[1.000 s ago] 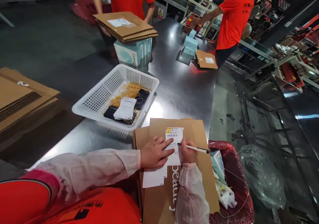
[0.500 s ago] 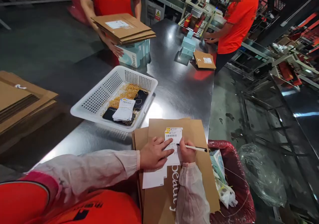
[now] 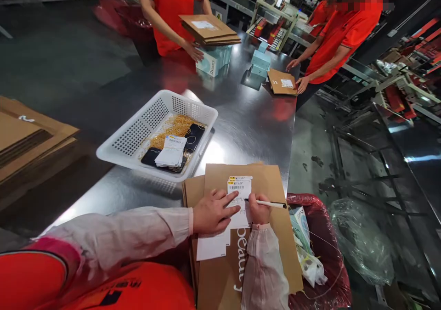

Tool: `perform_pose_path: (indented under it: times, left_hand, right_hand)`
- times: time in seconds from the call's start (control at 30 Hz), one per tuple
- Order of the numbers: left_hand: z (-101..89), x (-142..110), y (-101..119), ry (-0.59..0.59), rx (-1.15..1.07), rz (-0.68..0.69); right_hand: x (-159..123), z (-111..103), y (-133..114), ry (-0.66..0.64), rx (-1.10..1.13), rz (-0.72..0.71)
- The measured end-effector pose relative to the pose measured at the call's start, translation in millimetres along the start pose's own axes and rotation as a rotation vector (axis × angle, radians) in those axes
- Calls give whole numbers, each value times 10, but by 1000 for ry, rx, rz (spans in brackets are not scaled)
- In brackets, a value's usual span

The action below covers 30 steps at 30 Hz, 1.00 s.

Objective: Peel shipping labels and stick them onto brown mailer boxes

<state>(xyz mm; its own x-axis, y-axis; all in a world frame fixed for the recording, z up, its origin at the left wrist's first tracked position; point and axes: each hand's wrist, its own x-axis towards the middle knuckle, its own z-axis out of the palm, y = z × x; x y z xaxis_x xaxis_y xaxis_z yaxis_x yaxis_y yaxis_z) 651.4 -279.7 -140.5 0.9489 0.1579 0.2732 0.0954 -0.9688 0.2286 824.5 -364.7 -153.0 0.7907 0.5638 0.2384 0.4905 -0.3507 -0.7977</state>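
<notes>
My left hand (image 3: 212, 212) lies with fingers spread on a printed paper slip (image 3: 244, 219), pressing it against a stack of flattened cardboard boxes (image 3: 267, 250). In my right hand (image 3: 260, 209) is a white pen (image 3: 272, 204) with a black end, its tip at the slip's upper right part. More slips with yellow marks and barcodes peek out above this one. Blank white slips (image 3: 211, 250) lie below my left hand on the cardboard, which carries large white lettering, partly covered by my right sleeve.
A white plastic basket (image 3: 131, 156) holds rubber bands, dark phone-like objects and a pile of slips (image 3: 171, 151). Cardboard (image 3: 44, 121) is stacked at left. A red-lined bin (image 3: 327, 273) stands at right. Two co-workers handle light-blue boxes (image 3: 208, 64) and cardboard (image 3: 275, 78) across the metal table.
The co-worker at upper left has moved the light-blue boxes and the cardboard on them away to the right. The other co-worker's hands have come to the folded cardboard. My hands barely differ.
</notes>
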Motion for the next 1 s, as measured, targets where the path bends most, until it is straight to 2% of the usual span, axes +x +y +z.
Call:
perform_pose_path:
  times: [0.23,0.43,0.83,1.0]
  left_hand:
    - [9,-3,-1,-2,-3,2]
    - [21,-2,-3,19,-4,-3]
    - [35,-7,-5,46,-2,12]
    - [47,-7,-14,56,-7,15]
  right_hand:
    - [11,-17,-40,1,20,-2]
    - [12,-43,-14,79,32,4]
    - [39,-49,-39,41,-4,44]
    - [55,-64,-47,11,-1,3]
